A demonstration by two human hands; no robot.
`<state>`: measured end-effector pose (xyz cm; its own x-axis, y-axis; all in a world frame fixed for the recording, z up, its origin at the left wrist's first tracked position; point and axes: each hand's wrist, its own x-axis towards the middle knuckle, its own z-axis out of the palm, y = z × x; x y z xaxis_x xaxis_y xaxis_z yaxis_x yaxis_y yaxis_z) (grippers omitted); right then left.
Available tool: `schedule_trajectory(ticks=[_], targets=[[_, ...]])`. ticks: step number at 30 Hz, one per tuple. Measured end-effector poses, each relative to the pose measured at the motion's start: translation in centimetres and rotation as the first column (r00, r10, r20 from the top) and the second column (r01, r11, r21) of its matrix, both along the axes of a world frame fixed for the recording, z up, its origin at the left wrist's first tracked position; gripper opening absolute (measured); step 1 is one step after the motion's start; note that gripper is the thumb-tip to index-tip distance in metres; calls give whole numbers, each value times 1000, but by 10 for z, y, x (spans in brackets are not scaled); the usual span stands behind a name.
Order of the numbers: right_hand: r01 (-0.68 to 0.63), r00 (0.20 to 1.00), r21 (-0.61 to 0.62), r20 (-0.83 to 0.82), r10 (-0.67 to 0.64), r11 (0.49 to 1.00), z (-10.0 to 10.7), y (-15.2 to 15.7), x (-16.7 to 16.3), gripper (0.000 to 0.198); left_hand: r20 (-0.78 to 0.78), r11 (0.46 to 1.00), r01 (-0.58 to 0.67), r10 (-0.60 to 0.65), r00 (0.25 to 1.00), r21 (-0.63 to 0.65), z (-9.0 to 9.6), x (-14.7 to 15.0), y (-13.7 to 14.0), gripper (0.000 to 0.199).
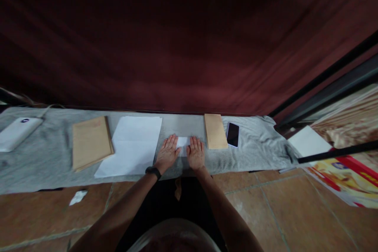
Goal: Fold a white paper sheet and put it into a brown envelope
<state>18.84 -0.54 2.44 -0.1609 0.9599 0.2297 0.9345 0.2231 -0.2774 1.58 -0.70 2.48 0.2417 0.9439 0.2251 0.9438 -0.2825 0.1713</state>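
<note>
Both my hands lie palm down on a small piece of white paper (183,141) at the middle of the grey cloth. My left hand (168,152) covers its left end with the fingers stretched out, a dark band on that wrist. Over the right end rests my right hand (195,153), also flat with straight fingers. Left of my hands is a stack of large white sheets (132,145). A pile of brown envelopes (91,141) overlaps its left edge. Narrower brown envelopes (216,131) lie to the right of my right hand, beside a phone (233,134) with a dark screen.
The grey cloth (254,157) covers a long, narrow surface against a dark red panel (177,67). A white device (19,134) with a cable sits at far left. At right are dark bars and a red-yellow box (348,177). A crumpled white scrap (78,197) lies on the tiled floor.
</note>
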Motion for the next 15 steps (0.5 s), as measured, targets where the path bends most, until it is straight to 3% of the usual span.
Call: schedule_trajectory(ticks=[6,15], targets=[[-220,974,-35,-64,218,975,7,3,-31,47,-11,999,24,-24,1000,-24,-2,-4,0,58],[-150,988,-35,-32,149,988,-4,3,-19,49,7,1000,29,-29,1000,13,-3,-3,0,60]])
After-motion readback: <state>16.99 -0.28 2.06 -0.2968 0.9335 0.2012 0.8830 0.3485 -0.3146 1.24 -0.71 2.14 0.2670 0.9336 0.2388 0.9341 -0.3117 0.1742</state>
